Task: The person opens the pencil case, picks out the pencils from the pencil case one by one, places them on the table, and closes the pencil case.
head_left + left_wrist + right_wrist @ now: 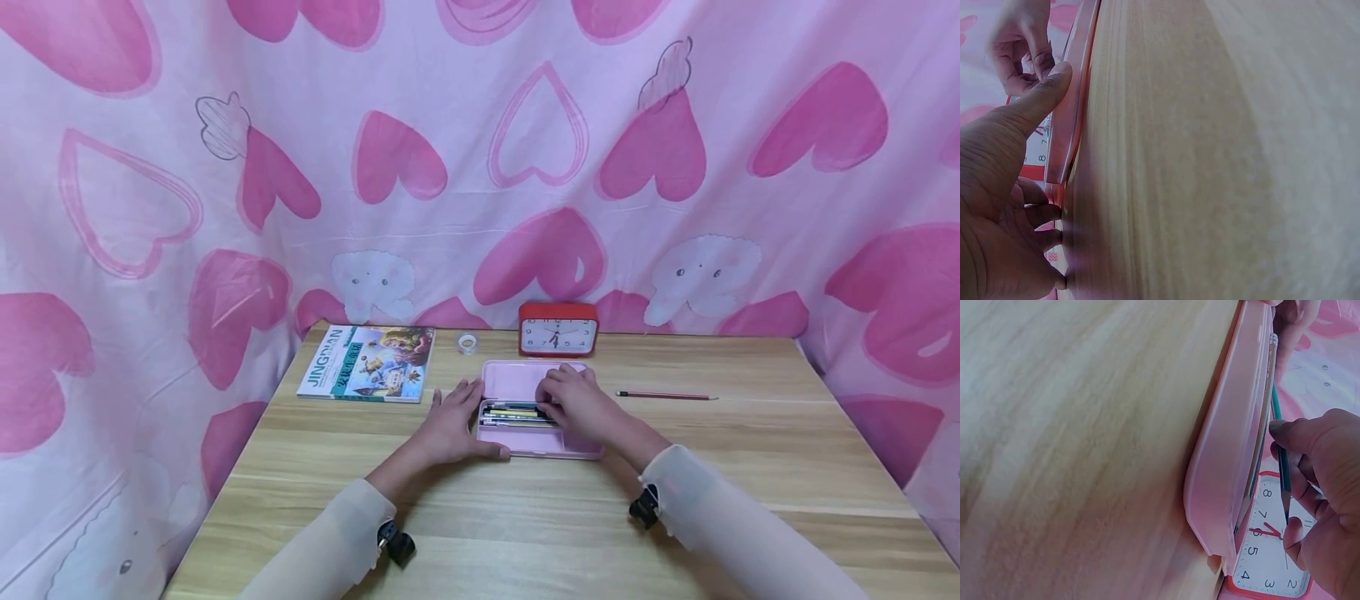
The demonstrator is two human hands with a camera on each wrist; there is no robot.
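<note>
A pink pencil case (540,441) lies on the table with its lid folded back. Several pencils (513,414) lie in its rear compartment. My right hand (577,404) is over the case's right part; in the right wrist view its thumb and fingers pinch a dark green pencil (1284,475), point toward the clock. Another pencil (1260,437) lies along the case just beside it. At the left end of the case, my left hand (450,425) spreads around the corner, its fingers extended. Its thumb (1054,84) rests straight on the front rim.
A red alarm clock (558,330) stands behind the case, with a roll of tape (467,343) to its left. A magazine (367,363) lies at the back left. One red pencil (667,396) lies right of the case. A pink heart-patterned curtain (465,233) hangs behind the table (510,525).
</note>
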